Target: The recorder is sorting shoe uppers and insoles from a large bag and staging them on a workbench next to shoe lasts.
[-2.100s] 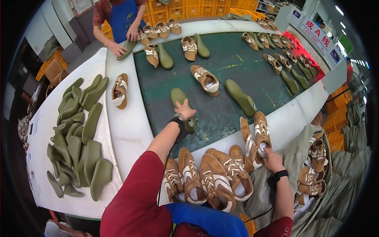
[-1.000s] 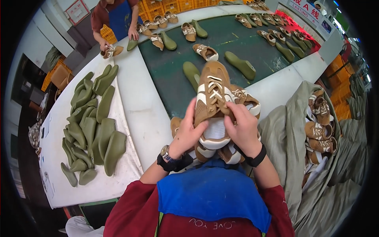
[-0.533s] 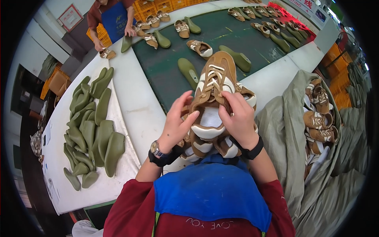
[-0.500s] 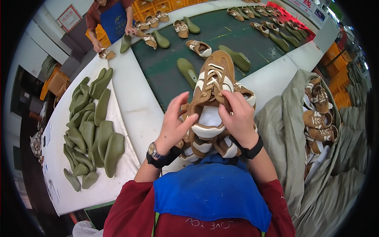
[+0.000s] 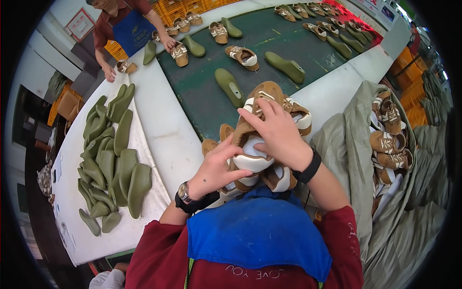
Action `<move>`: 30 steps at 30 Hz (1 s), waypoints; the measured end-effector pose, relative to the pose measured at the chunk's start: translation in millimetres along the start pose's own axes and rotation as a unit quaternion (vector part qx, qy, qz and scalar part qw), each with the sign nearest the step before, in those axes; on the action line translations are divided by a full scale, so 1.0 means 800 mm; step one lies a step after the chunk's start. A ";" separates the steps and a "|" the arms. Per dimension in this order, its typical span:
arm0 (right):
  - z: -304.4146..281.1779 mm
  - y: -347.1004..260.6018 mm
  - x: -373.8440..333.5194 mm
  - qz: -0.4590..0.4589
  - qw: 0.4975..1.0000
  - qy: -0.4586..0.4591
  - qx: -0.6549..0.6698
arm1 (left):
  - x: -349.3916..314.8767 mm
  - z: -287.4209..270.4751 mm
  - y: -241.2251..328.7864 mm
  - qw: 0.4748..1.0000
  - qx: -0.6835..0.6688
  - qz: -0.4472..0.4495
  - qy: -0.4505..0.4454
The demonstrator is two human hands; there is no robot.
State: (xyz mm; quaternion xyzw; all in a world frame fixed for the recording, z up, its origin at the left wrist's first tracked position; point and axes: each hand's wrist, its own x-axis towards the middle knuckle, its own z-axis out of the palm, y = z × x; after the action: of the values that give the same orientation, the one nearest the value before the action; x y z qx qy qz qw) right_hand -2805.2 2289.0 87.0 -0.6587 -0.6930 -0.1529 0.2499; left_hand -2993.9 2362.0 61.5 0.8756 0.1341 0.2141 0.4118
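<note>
At centre, brown shoe [image 5: 250, 142] pointed to twelve o'clock: heel [image 5: 254, 164] gripped by left hand [image 5: 215, 167], laced front [image 5: 267, 93] clasped by right hand [image 5: 281, 136], apparently for steadiness; green lasts [image 5: 107, 164] heaped at nine o'clock, seemingly for reach.

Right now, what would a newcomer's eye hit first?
First, the brown-and-white sneaker at centre, its heel in the left hand, the right hand over its laces. Then the heap of olive-green shoe lasts on the white table at left, and the grey sack of sneakers at right.

Hands [image 5: 284, 139] close together; both curled
</note>
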 end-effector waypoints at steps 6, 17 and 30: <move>0.010 0.011 0.003 0.110 0.974 -0.056 0.190 | -0.015 -0.005 -0.023 0.965 -0.209 -0.159 -0.026; -0.057 0.046 -0.044 0.190 0.968 0.038 0.161 | 0.039 -0.081 -0.191 0.974 0.000 -0.196 0.113; -0.074 0.149 -0.260 0.487 0.837 -0.008 -0.247 | 0.225 -0.055 -0.559 0.981 0.051 -0.164 0.086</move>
State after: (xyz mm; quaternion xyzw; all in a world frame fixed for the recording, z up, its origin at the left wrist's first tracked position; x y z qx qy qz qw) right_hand -2677.2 2093.0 8.4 -0.9524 -0.2237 -0.1723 0.1153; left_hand -2884.7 2744.5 -213.9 0.8396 0.3220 0.2111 0.3831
